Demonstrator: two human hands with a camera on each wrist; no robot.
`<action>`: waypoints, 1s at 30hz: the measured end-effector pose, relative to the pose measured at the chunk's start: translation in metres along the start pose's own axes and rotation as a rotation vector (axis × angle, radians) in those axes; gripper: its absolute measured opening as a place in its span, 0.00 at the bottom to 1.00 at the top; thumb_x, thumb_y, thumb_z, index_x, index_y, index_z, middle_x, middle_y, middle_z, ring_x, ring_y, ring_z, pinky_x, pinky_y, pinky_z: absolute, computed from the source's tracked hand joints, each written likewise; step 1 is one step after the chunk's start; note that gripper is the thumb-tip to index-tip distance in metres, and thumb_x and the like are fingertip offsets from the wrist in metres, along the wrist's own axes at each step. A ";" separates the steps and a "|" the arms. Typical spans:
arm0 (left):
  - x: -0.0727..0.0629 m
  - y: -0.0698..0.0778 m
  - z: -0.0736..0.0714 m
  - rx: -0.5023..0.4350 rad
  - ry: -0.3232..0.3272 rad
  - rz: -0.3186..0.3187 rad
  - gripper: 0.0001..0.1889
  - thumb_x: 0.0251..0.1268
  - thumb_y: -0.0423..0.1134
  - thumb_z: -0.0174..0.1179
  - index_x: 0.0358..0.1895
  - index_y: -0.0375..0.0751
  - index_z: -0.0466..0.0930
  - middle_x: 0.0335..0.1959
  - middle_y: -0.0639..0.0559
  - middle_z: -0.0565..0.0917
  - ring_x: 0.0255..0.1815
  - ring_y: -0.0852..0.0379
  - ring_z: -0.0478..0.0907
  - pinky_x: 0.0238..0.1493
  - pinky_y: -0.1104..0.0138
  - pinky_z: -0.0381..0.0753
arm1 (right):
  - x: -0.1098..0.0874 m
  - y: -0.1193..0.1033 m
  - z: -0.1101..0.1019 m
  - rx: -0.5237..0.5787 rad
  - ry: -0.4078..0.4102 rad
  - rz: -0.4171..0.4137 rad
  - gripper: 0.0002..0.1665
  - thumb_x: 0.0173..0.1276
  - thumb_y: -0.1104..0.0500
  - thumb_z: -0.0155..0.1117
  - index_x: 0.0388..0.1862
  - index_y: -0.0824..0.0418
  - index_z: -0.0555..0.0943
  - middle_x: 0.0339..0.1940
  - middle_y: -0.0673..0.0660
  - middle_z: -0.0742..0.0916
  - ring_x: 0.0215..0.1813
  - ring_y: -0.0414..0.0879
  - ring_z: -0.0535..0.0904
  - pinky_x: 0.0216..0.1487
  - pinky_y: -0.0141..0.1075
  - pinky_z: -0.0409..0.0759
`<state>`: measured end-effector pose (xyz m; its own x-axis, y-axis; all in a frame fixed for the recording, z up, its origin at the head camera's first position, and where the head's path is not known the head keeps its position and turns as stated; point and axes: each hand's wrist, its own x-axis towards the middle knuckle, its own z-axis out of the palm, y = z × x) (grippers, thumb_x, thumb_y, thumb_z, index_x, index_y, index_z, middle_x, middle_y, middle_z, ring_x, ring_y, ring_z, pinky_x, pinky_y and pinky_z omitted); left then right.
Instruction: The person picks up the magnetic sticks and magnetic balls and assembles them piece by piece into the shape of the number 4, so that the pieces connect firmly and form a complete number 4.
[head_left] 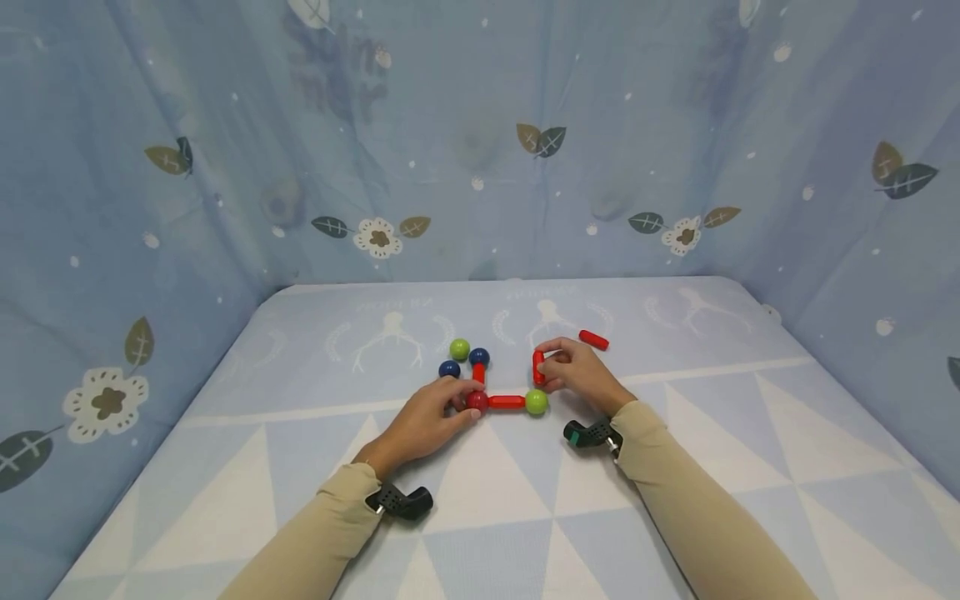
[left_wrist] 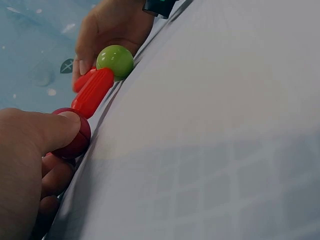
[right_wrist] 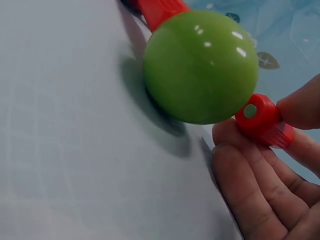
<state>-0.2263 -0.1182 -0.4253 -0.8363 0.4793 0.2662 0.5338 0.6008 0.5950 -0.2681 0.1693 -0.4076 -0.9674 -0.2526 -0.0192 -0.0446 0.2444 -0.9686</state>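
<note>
My left hand [head_left: 429,419] grips a dark red ball [head_left: 477,402], thumb across its near side in the left wrist view. From that ball a red rod [head_left: 507,402] runs right to a green ball [head_left: 536,402]. Another red rod [head_left: 478,372] reaches back from it to a dark blue ball [head_left: 479,357]. My right hand [head_left: 581,375] pinches a loose red rod [head_left: 538,367] between thumb and fingers, just behind the green ball. In the right wrist view, that rod's end [right_wrist: 250,111], with a round metallic face, points toward the green ball [right_wrist: 200,67].
A second green ball [head_left: 460,349] and a second blue ball [head_left: 449,369] lie left of the joined pieces. Beyond the right hand lies a spare red rod [head_left: 593,340]. A patterned cloth covers the table [head_left: 495,500], with a blue curtain [head_left: 480,167] behind it.
</note>
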 end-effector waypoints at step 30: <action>-0.001 0.000 -0.002 0.009 0.000 0.013 0.21 0.66 0.42 0.68 0.62 0.52 0.80 0.38 0.60 0.76 0.37 0.62 0.74 0.39 0.65 0.74 | -0.004 0.000 0.006 -0.143 -0.003 -0.031 0.21 0.72 0.61 0.62 0.62 0.65 0.75 0.42 0.61 0.86 0.36 0.51 0.84 0.47 0.41 0.82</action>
<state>-0.2260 -0.1198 -0.4241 -0.8292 0.4872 0.2739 0.5458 0.6006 0.5843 -0.2632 0.1644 -0.4095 -0.9643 -0.2647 0.0097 -0.1102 0.3676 -0.9234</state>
